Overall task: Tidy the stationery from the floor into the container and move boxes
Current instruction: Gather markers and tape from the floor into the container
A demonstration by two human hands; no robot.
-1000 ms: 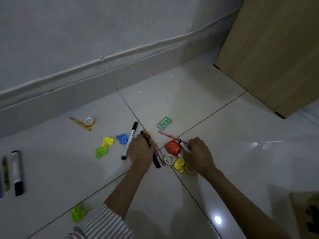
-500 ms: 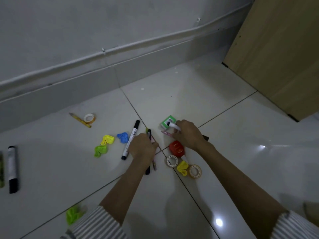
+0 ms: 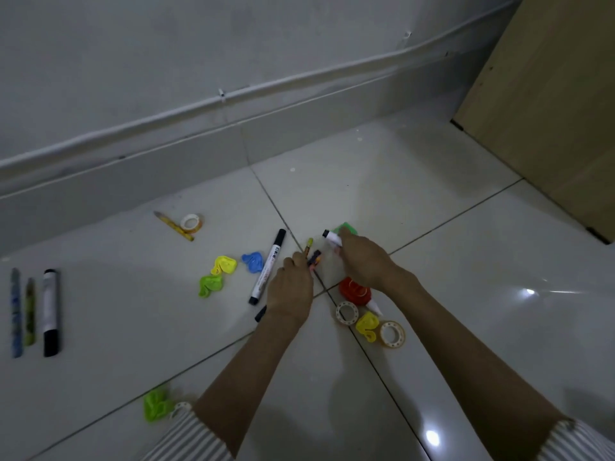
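Stationery lies scattered on the white tiled floor. My left hand is closed around a bundle of pens and pencils, whose tips stick out past my fingers. My right hand grips a white marker and reaches over a green eraser. Just left of my left hand lies another white marker with a black cap. Below my right wrist sit a red tape dispenser, two tape rolls and a yellow clip.
Yellow, blue and green clips lie left of centre. Another green clip is near my left sleeve. A tape roll with a yellow pencil sits by the wall. A black marker and two pens lie far left. A wooden cabinet stands right.
My right hand lifted the white marker from beside the red dispenser and moved up to the green eraser. My left hand gathered the pens off the floor and turned them upright.
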